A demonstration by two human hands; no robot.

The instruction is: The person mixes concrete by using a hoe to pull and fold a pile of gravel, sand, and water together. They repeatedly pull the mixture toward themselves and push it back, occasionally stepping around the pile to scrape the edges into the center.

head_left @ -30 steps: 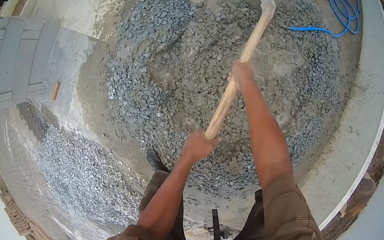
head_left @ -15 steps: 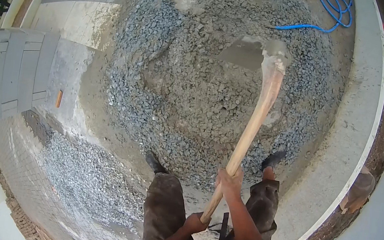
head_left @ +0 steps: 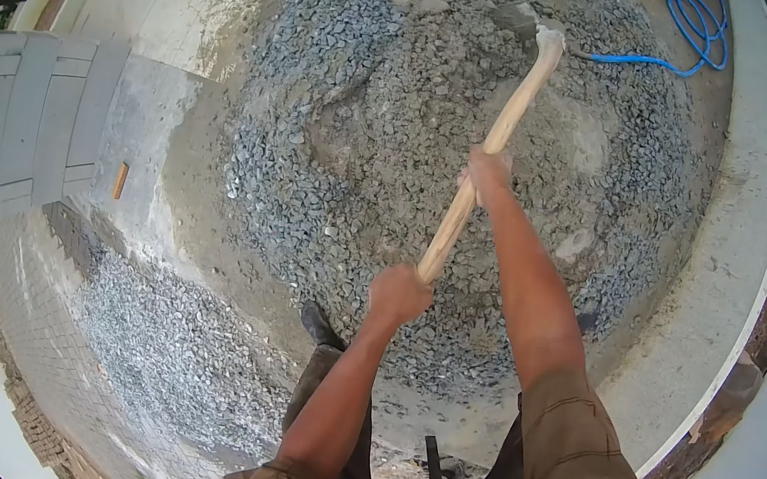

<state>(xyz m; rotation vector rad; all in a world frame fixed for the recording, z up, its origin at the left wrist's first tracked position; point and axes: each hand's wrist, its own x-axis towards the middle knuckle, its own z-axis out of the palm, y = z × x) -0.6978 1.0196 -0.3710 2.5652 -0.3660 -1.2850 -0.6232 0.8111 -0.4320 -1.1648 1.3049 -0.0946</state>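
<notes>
Both my hands grip the long wooden handle of a hoe point(head_left: 456, 219). My left hand point(head_left: 400, 294) is wrapped round the handle's lower end, close to my body. Farther up the shaft, my right hand point(head_left: 487, 176) has its fingers closed around the wood. The hoe's grey-crusted blade point(head_left: 517, 19) is at the far side of a pile of wet gravel and cement mix point(head_left: 418, 154), partly sunk in it. Loose grey stones point(head_left: 261, 153) ring the damp middle of the pile.
A blue hose point(head_left: 637, 60) runs from the pile to coils at the back right. Grey boards point(head_left: 28, 109) lie at left beside a small brick-coloured piece point(head_left: 120, 180). More gravel point(head_left: 173, 346) spreads at lower left. A pale kerb point(head_left: 747, 219) borders the right. My boot point(head_left: 321, 324) stands at the pile's near edge.
My arms have stretched forward, carrying the hoe away from my body. Its blade has moved from the pile's upper right to its far side, slightly left.
</notes>
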